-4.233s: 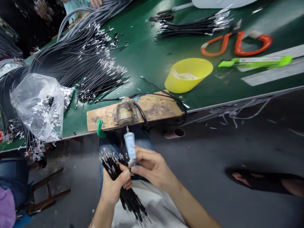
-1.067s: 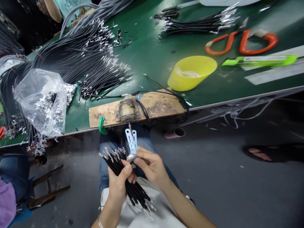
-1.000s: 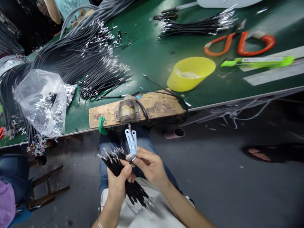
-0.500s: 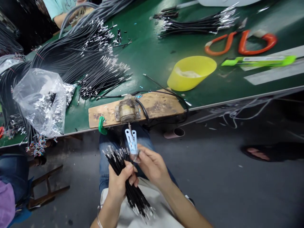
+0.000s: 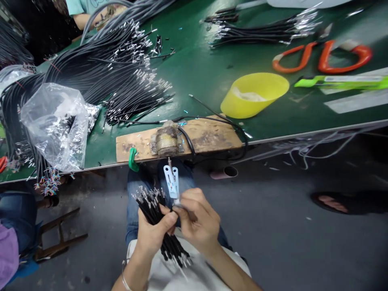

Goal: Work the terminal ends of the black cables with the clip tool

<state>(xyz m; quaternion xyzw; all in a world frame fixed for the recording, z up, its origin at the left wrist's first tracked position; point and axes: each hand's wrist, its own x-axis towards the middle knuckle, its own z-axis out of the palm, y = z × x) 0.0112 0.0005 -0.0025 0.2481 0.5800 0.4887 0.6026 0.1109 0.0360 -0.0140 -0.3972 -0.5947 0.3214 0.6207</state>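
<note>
My left hand [image 5: 154, 232] is wrapped round a bundle of short black cables [image 5: 176, 250], held at a slant over my lap. Stripped silvery ends show at the top of the bundle, and pale ends at the bottom. My right hand [image 5: 200, 216] is closed in a pinch close to the left thumb. A small whitish piece shows at its fingertips, too hidden to name. Just above those fingertips is a light-blue plastic clip [image 5: 171, 182], on the thin shaft of a small motor [image 5: 168, 141]. The motor is mounted on a wooden board [image 5: 212, 135] at the table edge.
On the green table [image 5: 194, 60] lie many grey-black cables [image 5: 87, 76], a clear plastic bag [image 5: 56, 125], a yellow cup [image 5: 254, 95], orange-handled scissors [image 5: 344, 68], a green cutter [image 5: 342, 83] and another cable bundle [image 5: 266, 30]. A green clamp [image 5: 132, 159] sits at the edge. Another person's arm [image 5: 87, 20] shows behind.
My right hand has turned and drawn in against the left thumb, its fingers more curled beneath the blue clip. The left hand still grips the bundle. The view has shifted slightly.
</note>
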